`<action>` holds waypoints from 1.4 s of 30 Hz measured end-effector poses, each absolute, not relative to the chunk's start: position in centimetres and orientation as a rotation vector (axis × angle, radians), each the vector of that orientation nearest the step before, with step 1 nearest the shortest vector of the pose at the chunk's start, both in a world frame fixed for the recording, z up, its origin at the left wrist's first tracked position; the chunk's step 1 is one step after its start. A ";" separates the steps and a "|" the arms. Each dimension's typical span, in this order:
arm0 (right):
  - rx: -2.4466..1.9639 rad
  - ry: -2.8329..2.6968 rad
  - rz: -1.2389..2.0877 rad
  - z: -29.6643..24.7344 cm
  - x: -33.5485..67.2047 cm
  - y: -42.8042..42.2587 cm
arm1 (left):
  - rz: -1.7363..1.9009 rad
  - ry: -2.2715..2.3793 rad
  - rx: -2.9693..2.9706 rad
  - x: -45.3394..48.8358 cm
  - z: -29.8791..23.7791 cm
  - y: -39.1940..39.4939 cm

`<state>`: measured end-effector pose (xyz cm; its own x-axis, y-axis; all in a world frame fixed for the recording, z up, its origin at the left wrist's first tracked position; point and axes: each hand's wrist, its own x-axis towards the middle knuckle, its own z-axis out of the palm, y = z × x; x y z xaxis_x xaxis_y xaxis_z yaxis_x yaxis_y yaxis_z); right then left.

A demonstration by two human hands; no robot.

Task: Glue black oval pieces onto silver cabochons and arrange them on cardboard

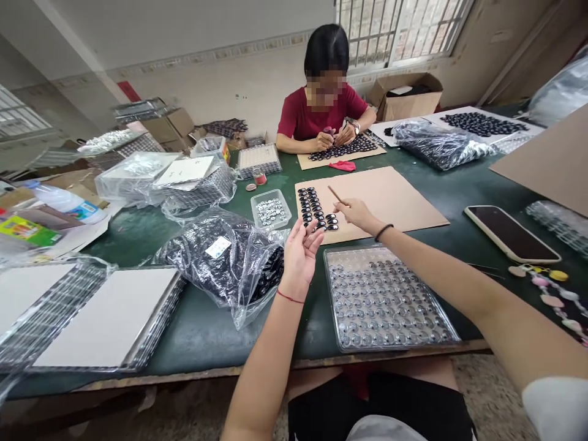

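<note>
My right hand (361,215) is closed around a thin brown stick (337,195), its tip pointing up and left over the cardboard sheet (390,199). Rows of glossy black oval pieces (309,201) lie on the left part of that sheet. Beside their near end, my left hand (301,254) is turned palm up, with fingers loosely curled and apart; I make out nothing in it. A clear plastic bag (215,245) full of black pieces lies left of this hand. Behind the bag sits a clear tub (271,209) of small silvery pieces.
Nearest me lies a clear tray (386,297) with rows of round cells. A phone (512,233) with a beaded strap is at the right. Card-topped trays (108,318) fill the left. Across the table a co-worker (328,104) handles black pieces on another sheet.
</note>
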<state>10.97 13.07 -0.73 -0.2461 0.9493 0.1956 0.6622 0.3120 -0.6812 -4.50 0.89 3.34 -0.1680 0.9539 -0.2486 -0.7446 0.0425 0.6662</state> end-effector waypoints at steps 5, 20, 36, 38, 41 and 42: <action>-1.153 -2.128 0.826 1.3 12.0 6.0 | 1.444 0.866 0.471 -4.0 2.4 0.9; -0.932 -1.935 0.668 1.2 17.0 1.8 | 0.955 1.300 1.189 -1.8 1.5 0.3; -0.849 -2.113 0.352 0.3 17.0 0.7 | 0.891 1.476 1.875 -0.1 0.9 -0.9; -0.848 -2.102 0.355 0.2 17.0 0.7 | 0.886 1.493 1.888 -0.1 0.8 -0.8; -0.860 -2.077 0.372 0.1 17.0 0.8 | 0.872 1.496 1.838 -0.2 0.9 -0.6; -0.872 -2.069 0.382 0.1 17.0 0.8 | 0.869 1.491 1.792 -0.3 0.9 -0.5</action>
<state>17.00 0.77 0.10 -0.4076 0.7010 0.5852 0.4460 0.7121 -0.5422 -0.35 -0.54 0.89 0.1365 0.9868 0.0872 0.5621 -0.1496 0.8134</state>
